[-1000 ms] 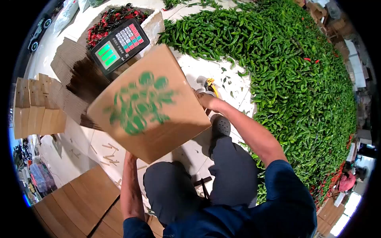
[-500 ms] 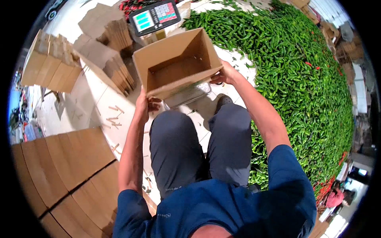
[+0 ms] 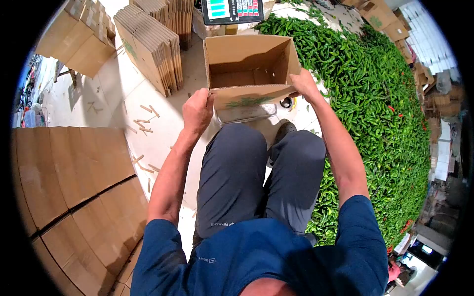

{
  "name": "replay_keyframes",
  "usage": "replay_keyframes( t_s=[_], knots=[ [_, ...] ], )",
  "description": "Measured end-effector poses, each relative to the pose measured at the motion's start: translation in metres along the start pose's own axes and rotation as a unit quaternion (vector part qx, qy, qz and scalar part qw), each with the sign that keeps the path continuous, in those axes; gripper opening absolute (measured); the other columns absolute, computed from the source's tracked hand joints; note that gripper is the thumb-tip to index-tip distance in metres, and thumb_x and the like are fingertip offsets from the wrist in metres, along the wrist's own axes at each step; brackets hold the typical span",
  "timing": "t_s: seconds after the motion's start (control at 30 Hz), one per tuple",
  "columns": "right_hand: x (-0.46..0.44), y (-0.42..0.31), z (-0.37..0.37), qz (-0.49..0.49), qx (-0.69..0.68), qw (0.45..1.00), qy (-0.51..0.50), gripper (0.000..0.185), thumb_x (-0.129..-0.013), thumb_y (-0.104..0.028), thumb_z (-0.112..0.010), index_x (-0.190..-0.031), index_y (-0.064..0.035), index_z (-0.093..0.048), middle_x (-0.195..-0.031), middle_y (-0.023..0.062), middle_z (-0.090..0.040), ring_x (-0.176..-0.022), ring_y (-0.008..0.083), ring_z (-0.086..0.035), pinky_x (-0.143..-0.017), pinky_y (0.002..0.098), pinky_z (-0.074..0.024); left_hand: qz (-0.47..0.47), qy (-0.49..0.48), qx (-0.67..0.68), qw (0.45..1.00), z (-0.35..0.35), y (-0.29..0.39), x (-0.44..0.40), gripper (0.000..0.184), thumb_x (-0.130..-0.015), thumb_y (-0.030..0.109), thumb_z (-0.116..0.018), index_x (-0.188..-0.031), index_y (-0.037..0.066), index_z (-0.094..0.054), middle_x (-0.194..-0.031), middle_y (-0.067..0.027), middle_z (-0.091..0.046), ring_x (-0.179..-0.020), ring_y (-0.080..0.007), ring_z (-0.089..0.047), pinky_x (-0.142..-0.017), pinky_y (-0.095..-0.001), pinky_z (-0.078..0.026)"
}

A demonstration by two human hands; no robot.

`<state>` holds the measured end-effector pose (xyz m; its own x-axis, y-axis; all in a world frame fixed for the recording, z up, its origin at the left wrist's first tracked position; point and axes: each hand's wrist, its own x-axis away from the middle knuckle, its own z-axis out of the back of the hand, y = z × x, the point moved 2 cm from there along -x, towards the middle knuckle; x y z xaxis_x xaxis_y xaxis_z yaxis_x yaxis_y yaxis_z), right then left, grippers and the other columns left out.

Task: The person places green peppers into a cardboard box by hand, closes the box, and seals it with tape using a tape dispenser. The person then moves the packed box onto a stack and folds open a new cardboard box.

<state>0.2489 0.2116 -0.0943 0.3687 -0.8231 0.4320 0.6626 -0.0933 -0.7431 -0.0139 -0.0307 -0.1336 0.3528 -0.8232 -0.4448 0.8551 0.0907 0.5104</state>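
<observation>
An open-topped cardboard box (image 3: 237,93) with a green print on its near wall stands in front of my knees. Its inside looks bare. My left hand (image 3: 198,111) is closed on the box's near left corner, thumb side up. At the near right corner, my right hand (image 3: 305,85) grips the wall, with part of its fingers hidden behind the cardboard. Just beyond the box is a scale's display panel (image 3: 233,11) with lit green-blue readouts. A clear-rimmed tray (image 3: 247,113) shows partly below the box.
A wide heap of green chili peppers (image 3: 380,123) spreads over the right side. Flattened cardboard boxes (image 3: 153,49) stand stacked at the upper left. Large closed cartons (image 3: 89,167) line the left. Short brown strips (image 3: 143,123) litter the floor, and a black ring (image 3: 286,102) lies near my foot.
The box has turned to sit squarer to me, its printed near wall now showing. My left hand has shifted from beneath the corner to a grip on it. The view has turned too.
</observation>
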Motion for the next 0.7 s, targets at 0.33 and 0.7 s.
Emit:
replay_keyframes(
  t_s=[0.33,0.7],
  knots=[
    [-0.003,0.008,0.007,-0.011,-0.046,0.998,-0.039,0.041,-0.093,-0.016,-0.055,-0.129,0.0011,-0.057,-0.118,0.0165,-0.066,-0.099,0.0316,-0.071,-0.069,0.0482,-0.0660,0.422,-0.056,0.100,0.899,-0.026,-0.150,0.101,0.085,-0.089,0.032,-0.075,-0.154,-0.003,-0.032,-0.151,-0.0295,-0.041,-0.136,-0.0357,-0.048,-0.103,-0.0429,-0.049],
    [-0.006,0.008,0.011,0.006,-0.137,0.977,-0.164,0.043,-0.092,-0.014,-0.060,-0.133,-0.0004,-0.055,-0.127,0.0140,-0.061,-0.111,0.0262,-0.065,-0.087,0.0456,-0.0618,0.346,-0.116,0.348,0.864,0.027,0.011,-0.060,0.088,-0.093,0.044,-0.069,-0.157,-0.001,-0.027,-0.151,-0.0221,-0.046,-0.134,-0.0302,-0.049,-0.105,-0.0417,-0.045]
  ],
)
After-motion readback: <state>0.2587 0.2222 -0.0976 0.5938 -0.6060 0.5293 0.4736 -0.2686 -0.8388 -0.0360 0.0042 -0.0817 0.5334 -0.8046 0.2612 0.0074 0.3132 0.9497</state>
